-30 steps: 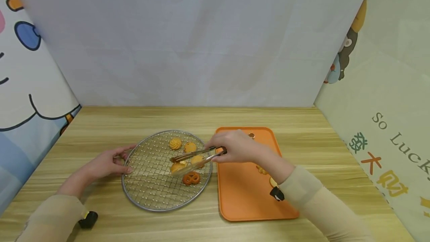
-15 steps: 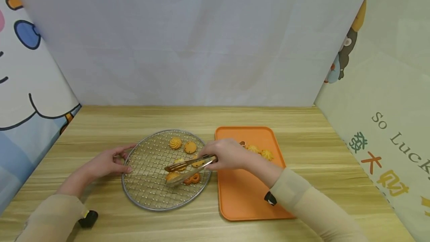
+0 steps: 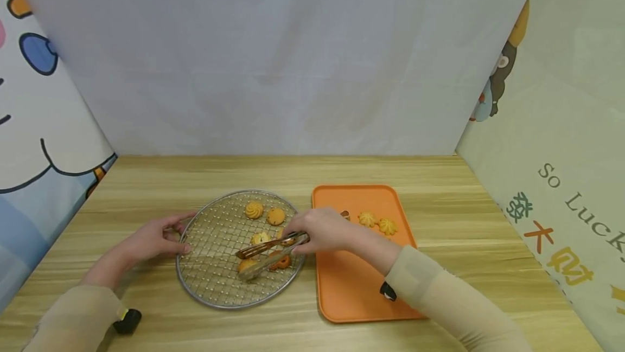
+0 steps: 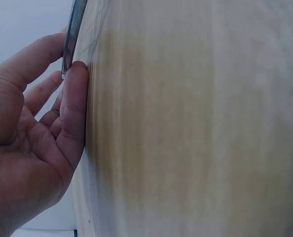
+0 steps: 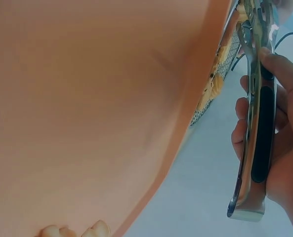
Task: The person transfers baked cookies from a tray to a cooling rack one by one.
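My left hand (image 3: 155,241) holds the left rim of a round wire cooling rack (image 3: 229,305), its thumb on the rim; the left wrist view shows the fingers (image 4: 74,106) beside the metal edge. With my right hand (image 3: 319,231) I grip metal food tongs (image 5: 257,118) round their dark-padded handles. The tong tips reach low over the rack, around a round golden cookie (image 3: 246,265). Close by on the rack are a pretzel cookie (image 3: 280,261), partly hidden by the tongs, a pale-topped cookie (image 3: 261,238), a swirl cookie (image 3: 254,210) and a speckled cookie (image 3: 275,216).
An orange tray (image 3: 358,292) lies right of the rack, under my right forearm. It bears star-shaped cookies (image 3: 388,226) and a small brown-edged piece (image 3: 345,215) near my hand. A white cloth (image 3: 288,70) hangs behind the wooden table (image 3: 161,178).
My right hand and the tongs have moved left and toward me, with the golden cookie between the tips. More of the tray's cookies show. The left hand has stayed at the rim.
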Action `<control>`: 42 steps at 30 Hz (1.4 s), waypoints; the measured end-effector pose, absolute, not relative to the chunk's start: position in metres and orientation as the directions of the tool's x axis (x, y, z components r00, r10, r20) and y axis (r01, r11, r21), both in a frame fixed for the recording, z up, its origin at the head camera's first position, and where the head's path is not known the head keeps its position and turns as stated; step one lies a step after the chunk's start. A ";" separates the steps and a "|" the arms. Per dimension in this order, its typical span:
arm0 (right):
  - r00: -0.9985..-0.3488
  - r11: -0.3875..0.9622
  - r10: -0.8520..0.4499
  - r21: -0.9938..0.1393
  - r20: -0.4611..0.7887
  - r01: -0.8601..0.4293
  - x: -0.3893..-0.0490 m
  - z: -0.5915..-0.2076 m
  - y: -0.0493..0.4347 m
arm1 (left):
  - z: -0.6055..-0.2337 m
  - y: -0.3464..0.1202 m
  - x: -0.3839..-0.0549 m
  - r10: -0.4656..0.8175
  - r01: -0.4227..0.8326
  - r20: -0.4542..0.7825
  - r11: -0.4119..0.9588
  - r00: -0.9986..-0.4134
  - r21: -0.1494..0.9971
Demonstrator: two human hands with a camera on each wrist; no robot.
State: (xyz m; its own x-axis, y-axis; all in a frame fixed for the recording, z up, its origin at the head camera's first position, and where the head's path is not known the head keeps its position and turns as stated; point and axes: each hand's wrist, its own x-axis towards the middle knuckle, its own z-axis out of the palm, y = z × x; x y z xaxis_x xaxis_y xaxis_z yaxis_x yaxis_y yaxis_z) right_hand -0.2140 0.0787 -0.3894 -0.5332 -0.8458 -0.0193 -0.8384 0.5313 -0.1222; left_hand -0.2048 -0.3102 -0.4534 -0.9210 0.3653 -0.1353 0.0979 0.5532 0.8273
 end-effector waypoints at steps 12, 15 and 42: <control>-0.556 0.552 -0.831 -0.178 -0.034 -0.814 -0.214 -0.390 0.080 | -0.454 -0.310 -0.205 0.370 0.095 -0.129 0.531 -0.920 0.842; -0.561 0.554 -0.827 -0.211 -0.028 -0.805 -0.214 -0.387 0.082 | -0.455 -0.310 -0.205 0.365 0.093 -0.130 0.533 -0.922 0.841; -0.597 0.564 -0.798 -0.250 0.080 -0.787 -0.213 -0.351 0.136 | -0.455 -0.309 -0.206 0.368 0.091 -0.137 0.539 -0.919 0.837</control>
State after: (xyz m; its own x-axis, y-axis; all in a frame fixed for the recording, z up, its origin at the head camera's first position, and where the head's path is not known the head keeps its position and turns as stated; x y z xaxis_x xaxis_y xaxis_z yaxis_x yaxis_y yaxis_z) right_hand -0.2126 0.1363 -0.3510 -0.5970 -0.7983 0.0795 -0.7871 0.5638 -0.2501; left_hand -0.2059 -0.3094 -0.4553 -0.9195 0.3683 -0.1375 0.0910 0.5394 0.8371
